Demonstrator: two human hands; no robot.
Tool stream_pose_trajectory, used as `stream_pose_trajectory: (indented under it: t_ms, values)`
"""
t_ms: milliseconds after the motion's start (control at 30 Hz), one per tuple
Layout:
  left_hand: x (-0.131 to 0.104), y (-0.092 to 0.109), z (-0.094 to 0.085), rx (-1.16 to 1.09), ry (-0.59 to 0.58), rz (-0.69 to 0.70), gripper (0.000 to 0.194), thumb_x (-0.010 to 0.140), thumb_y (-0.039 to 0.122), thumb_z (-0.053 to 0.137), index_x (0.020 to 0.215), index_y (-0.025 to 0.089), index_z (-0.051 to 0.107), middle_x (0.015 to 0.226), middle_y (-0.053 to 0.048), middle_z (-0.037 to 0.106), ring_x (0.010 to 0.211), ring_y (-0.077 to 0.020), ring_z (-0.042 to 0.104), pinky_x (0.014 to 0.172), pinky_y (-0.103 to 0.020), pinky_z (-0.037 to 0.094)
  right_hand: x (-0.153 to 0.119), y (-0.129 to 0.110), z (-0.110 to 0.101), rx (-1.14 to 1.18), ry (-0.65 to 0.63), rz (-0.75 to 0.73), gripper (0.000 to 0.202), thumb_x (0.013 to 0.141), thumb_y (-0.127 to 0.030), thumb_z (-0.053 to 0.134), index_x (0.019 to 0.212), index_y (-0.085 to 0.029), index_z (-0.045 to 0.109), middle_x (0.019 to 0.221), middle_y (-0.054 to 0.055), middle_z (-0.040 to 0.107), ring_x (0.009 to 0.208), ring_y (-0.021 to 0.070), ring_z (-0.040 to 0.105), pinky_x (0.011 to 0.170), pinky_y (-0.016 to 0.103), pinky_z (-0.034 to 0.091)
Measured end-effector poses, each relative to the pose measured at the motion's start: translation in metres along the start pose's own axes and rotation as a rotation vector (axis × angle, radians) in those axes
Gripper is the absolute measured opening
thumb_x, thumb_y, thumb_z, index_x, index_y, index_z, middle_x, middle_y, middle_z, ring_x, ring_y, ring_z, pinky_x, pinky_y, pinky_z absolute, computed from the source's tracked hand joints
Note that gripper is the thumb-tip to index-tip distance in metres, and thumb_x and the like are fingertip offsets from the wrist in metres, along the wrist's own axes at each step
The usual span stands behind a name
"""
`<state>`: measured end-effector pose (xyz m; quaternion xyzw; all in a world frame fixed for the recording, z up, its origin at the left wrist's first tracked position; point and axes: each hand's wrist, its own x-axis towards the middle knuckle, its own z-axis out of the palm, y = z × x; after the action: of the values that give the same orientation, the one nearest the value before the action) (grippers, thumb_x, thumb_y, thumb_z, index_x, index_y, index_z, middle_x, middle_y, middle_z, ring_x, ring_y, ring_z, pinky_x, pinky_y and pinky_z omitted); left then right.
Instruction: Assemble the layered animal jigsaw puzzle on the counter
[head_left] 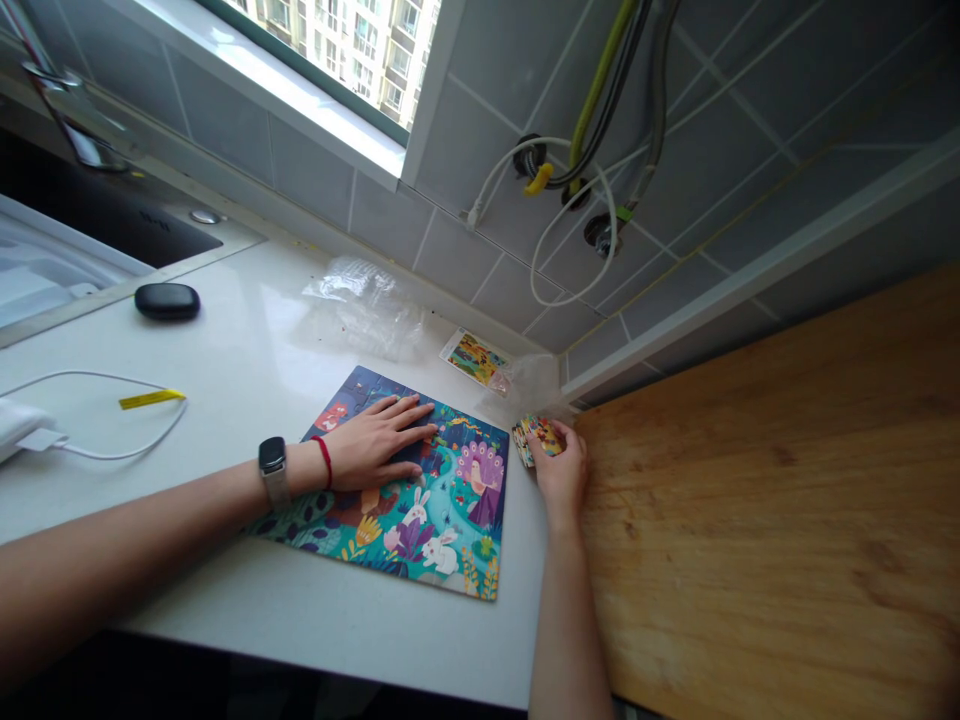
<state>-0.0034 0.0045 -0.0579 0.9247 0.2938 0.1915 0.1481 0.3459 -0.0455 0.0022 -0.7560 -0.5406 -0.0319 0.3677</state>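
Note:
A colourful jigsaw puzzle (465,520) with rabbits and a peacock lies flat on the white counter. My left hand (375,440) rests on its upper left part, fingers spread, holding nothing; it hides some of the picture. Just beyond the puzzle's right edge, my right hand (564,470) has its fingers closed around a small stack of puzzle pieces (541,436), at or just above the counter. Behind the puzzle lies a small picture card (474,357), partly under clear plastic.
A crumpled plastic bag (367,300) lies near the tiled wall. A black oval case (167,301), a white cable (112,456) and a sink (97,210) are on the left. A wooden board (772,500) stands close by my right arm. Cables (615,90) hang overhead.

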Motion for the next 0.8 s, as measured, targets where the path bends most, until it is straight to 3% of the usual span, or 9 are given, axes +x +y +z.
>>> stream_pose_trajectory:
  t_ms: [133,333,633,800]
  values:
    - [0.001,0.001,-0.002,0.010,-0.027,-0.006,0.071,0.104,0.074,0.044,0.159,0.031,0.052,0.171,-0.011,0.042,0.158,-0.0389,0.037,0.128,-0.056,0.028,0.000,0.000,0.000,0.016,0.003,0.014,0.048,0.081,-0.048,0.070,0.116,-0.016,0.072,0.109,0.017,0.074,0.102,0.0332,0.070,0.096,0.047,0.054]
    - [0.000,0.000,0.000,-0.017,0.012,-0.002,0.069,0.103,0.074,0.046,0.158,0.033,0.053,0.171,-0.009,0.043,0.158,-0.0387,0.038,0.129,-0.056,0.028,0.000,0.002,0.001,0.009,0.017,0.038,0.048,0.078,-0.051,0.073,0.112,-0.017,0.073,0.113,0.019,0.073,0.110,0.0376,0.066,0.104,0.053,0.049]
    - [0.000,0.000,0.000,-0.011,-0.022,-0.011,0.070,0.103,0.073,0.047,0.160,0.032,0.052,0.172,-0.010,0.040,0.159,-0.0402,0.036,0.129,-0.059,0.028,0.002,0.017,0.008,0.113,-0.006,0.062,0.053,0.076,-0.052,0.074,0.114,-0.016,0.071,0.110,0.016,0.074,0.101,0.0306,0.069,0.094,0.045,0.055]
    - [0.000,0.002,-0.001,-0.009,-0.023,-0.014,0.070,0.103,0.073,0.047,0.159,0.031,0.052,0.171,-0.010,0.042,0.159,-0.0400,0.037,0.129,-0.058,0.027,0.002,0.011,0.007,0.153,-0.019,0.054,0.051,0.075,-0.051,0.075,0.113,-0.016,0.071,0.108,0.015,0.073,0.099,0.0291,0.070,0.093,0.044,0.056]
